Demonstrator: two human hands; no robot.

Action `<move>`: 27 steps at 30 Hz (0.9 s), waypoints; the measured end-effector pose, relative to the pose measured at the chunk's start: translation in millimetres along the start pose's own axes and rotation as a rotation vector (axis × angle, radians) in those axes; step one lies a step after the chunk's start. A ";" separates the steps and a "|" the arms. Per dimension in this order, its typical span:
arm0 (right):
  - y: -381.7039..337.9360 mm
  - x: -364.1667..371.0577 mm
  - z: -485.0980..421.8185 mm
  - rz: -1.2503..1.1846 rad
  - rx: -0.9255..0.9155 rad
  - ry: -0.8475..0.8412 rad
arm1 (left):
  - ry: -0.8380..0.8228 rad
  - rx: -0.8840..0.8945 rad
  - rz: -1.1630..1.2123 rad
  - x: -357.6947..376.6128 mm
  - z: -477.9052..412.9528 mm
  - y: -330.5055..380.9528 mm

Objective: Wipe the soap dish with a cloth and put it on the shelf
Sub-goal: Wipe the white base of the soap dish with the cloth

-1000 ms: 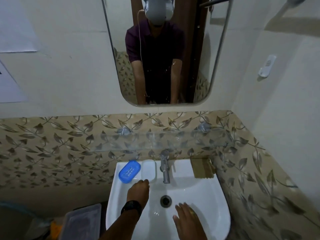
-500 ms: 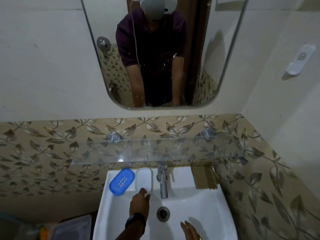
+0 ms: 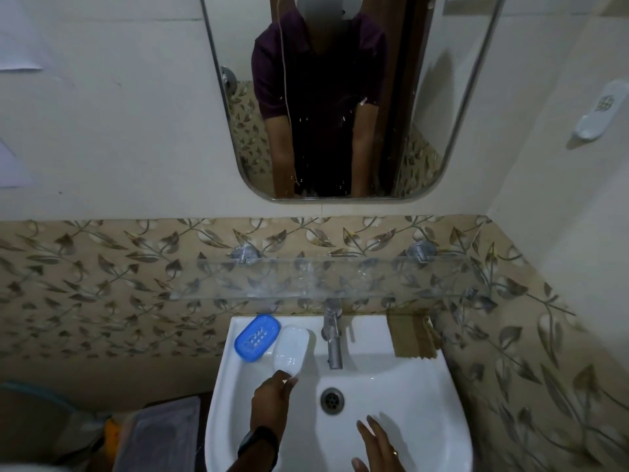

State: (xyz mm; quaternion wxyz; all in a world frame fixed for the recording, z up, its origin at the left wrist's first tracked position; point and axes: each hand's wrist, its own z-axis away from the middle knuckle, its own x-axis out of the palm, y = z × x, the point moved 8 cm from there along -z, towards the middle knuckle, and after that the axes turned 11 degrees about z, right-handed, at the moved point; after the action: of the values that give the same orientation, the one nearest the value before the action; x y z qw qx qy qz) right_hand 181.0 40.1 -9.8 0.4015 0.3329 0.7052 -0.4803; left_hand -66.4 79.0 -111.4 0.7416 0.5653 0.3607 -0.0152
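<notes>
A blue soap dish [image 3: 257,338] with drain holes lies on the back left ledge of the white sink [image 3: 437,386]. Beside it on the right lies a pale, translucent soap dish part [image 3: 292,347], its near end reaching over the basin. My left hand [image 3: 272,400], with a black watch on the wrist, pinches that near end with its fingertips. My right hand [image 3: 377,447] hovers over the front of the basin, fingers spread and empty. A brown cloth [image 3: 413,337] lies folded on the back right ledge. The clear glass shelf [image 3: 323,281] runs along the wall above the sink.
A steel tap [image 3: 333,338] stands at the back middle, just under the shelf's front edge, with the drain [image 3: 332,400] below it. A mirror [image 3: 340,97] hangs above. A lidded plastic box [image 3: 160,434] sits low on the left. A white wall hook [image 3: 600,110] is on the right wall.
My left hand has reached forward from the basin to the pale dish part and closed on its near end. My right hand has stayed low over the basin. The camera has shifted.
</notes>
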 end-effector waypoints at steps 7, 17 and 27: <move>18.8 30.1 26.9 0.038 -0.019 -0.256 | -0.083 0.145 -0.096 -29.6 33.0 3.2; 44.9 71.4 62.5 -0.006 0.046 -0.477 | -0.211 0.300 -0.369 -38.0 89.1 -0.9; 44.6 84.5 57.4 -0.027 0.008 -0.424 | -0.458 0.428 -0.795 -27.1 79.9 46.5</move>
State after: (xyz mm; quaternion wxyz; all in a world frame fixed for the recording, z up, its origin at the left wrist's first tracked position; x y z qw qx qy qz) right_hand 194.8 7.1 -115.3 0.5329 0.2165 0.6075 -0.5478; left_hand -25.1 17.4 -49.9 0.6061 0.5059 0.3647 -0.4937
